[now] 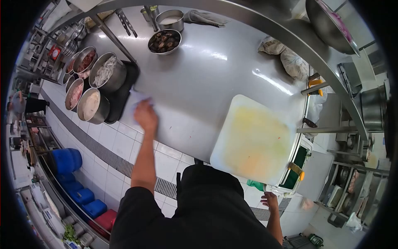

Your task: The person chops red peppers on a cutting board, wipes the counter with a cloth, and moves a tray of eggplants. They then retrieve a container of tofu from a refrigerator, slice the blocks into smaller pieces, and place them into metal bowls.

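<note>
My left hand is at the left edge of the steel table, its fingers closed on a pale lilac cloth that is partly blurred. Just beyond the cloth is a black tray with several steel pots of raw meat and pale food. My right hand hangs low on the right with fingers apart, holding nothing that I can see. It is close to the corner of a white bin and a green piece. A stained white cutting board lies on the table between the hands.
On the steel table stand a bowl of dark mushrooms and a pot. Plastic bags lie at the right. A metal shelf rail crosses above. Blue containers stand on the left; a person is farther off.
</note>
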### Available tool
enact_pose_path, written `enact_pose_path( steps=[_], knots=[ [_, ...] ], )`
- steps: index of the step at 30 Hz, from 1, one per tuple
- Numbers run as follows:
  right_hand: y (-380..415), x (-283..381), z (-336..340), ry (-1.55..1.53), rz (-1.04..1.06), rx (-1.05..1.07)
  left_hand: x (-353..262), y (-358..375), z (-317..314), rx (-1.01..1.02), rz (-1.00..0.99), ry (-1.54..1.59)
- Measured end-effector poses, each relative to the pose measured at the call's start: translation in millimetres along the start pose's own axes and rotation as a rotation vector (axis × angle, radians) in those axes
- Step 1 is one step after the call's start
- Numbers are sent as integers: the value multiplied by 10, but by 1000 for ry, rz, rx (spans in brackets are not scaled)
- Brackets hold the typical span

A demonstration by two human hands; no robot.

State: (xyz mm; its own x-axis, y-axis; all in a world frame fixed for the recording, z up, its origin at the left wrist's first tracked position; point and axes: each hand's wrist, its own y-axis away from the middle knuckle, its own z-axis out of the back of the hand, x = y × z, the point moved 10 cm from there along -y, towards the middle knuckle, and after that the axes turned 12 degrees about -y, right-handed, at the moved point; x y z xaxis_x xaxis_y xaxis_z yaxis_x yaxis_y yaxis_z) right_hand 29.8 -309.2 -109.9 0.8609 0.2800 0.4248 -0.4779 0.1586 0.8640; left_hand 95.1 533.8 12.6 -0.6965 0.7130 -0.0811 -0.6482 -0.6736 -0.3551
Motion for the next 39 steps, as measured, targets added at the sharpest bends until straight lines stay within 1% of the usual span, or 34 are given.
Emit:
enact_pose_path(
  steps=[2, 3, 4, 5, 6, 7, 8, 9, 10, 11, 12, 13, 14, 15, 16, 17, 18, 19, 20, 21, 23, 24, 25, 26, 27, 29, 30, 31, 33, 34, 35, 36, 37, 39],
  knots=[
    [100, 232, -163, -13, 24, 11, -899, 292, 11, 14, -263, 233],
    [138, 321, -234, -23, 51, 34, -1303, 615, -51, 116, -361, 263],
    [159, 361, -282, -24, 53, 26, -1651, 998, 146, 117, -538, 323],
    [220, 361, -313, -15, 76, 24, -1837, 1386, 293, 147, -700, 369],
    [251, 394, -327, -10, 105, 20, -1855, 1743, 452, 177, -853, 387],
    [267, 421, -326, -24, 109, 5, -1703, 1953, 513, 242, -891, 426],
    [317, 488, -257, -38, 185, -54, -1494, 2093, 528, 309, -938, 469],
    [399, 536, -109, -51, 257, -125, -1213, 2072, 358, 304, -864, 372],
    [395, 608, 48, -98, 352, -194, -944, 1849, 228, 368, -692, 339],
    [425, 712, 175, -170, 426, -258, -610, 1571, 71, 335, -423, 363],
    [329, 737, 318, -230, 461, -269, -386, 1289, 143, 185, -188, 318],
    [364, 883, 355, -305, 477, -277, -65, 1141, -263, 420, 241, 442],
    [338, 1000, 366, -336, 467, -245, -193, 907, -171, 408, 386, 746],
    [296, 1085, 385, -368, 459, -211, -522, 743, -45, 415, 425, 997],
    [275, 1134, 450, -386, 465, -216, -921, 639, 87, 401, 396, 1112],
    [240, 1175, 449, -331, 463, -144, -1457, 633, 427, 382, 431, 1271],
    [216, 1187, 455, -272, 461, -69, -1832, 619, 275, 491, 222, 1209],
    [204, 1115, 523, -250, 460, -47, -2307, 564, 451, 374, -107, 1019],
    [184, 980, 620, -259, 446, -33, -2817, 678, 618, 250, -422, 810],
    [153, 792, 727, -271, 429, -19, -3125, 831, 610, 250, -439, 806],
    [37, 211, 1025, -261, 330, -26, -3843, 1285, 526, 104, -725, 66],
    [-10, -126, 1197, -219, 285, -31, -3960, 1307, 483, 45, -679, 57],
    [-16, -462, 1385, -246, 262, -48, -4181, 1394, 348, 41, -694, 51],
    [81, -680, 1551, -282, 229, -86, -4277, 1447, 154, 60, -598, 140],
    [73, -931, 1650, -294, 211, -79, -4337, 1499, 122, 85, -501, 224],
    [18, -1525, 1884, -449, 28, -147, -4947, 1976, 132, 135, -535, 343],
    [-61, -1675, 1937, -423, -2, -131, -5318, 2270, 172, 189, -570, 463],
    [-137, -1691, 1984, -421, 0, -117, -5668, 2599, 331, 305, -522, 626],
    [-302, -1559, 1968, -371, 43, -17, -6326, 3273, 399, 464, -629, 820],
    [-352, -1411, 2014, -327, 55, -32, -6514, 3481, 575, 703, -549, 854],
    [-370, -1287, 2026, -324, 71, -14, -6635, 3630, 445, 777, -450, 1012],
    [-395, -1141, 2106, -369, 126, -32, -6609, 3578, 652, 717, -362, 1020],
    [-430, -1010, 2200, -417, 182, -55, -6595, 3454, 685, 696, -365, 1017],
    [-350, -907, 2316, -472, 223, -97, -6391, 3124, 597, 709, -22, 1331]
  ],
)
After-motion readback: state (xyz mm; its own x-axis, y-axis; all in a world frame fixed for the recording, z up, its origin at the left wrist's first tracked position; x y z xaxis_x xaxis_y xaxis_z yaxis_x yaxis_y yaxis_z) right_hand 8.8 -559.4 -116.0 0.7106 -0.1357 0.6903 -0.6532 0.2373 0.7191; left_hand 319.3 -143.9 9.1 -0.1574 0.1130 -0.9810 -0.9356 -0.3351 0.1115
